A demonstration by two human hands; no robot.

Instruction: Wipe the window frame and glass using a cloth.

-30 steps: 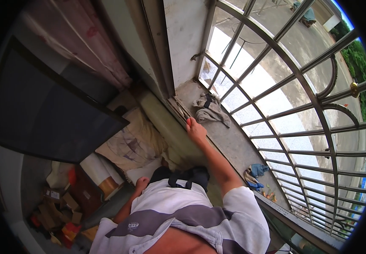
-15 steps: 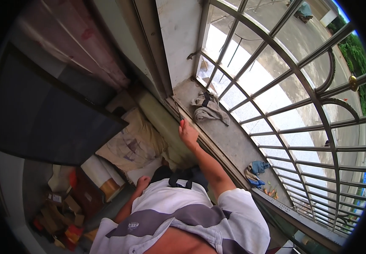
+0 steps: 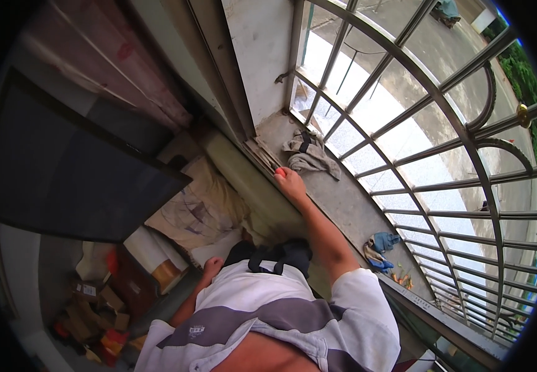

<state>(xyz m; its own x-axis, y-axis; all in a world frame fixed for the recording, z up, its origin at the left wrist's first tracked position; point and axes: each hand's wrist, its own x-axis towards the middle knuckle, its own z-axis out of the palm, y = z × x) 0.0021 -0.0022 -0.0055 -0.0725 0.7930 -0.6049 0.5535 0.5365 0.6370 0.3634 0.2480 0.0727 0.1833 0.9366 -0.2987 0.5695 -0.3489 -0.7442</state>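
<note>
The right hand [image 3: 291, 181] pinches a small red thing [image 3: 280, 171] at the metal window track [image 3: 262, 154]; it could slip. I cannot tell how the left hand [image 3: 212, 268] is held.

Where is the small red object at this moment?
In the head view, the small red object is at the fingertips of the right hand, on the window track, just left of the grey cloth on the ledge.

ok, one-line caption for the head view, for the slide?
Right hand holding a small red object at the window track, beside a grey rag on the barred ledge.
</note>
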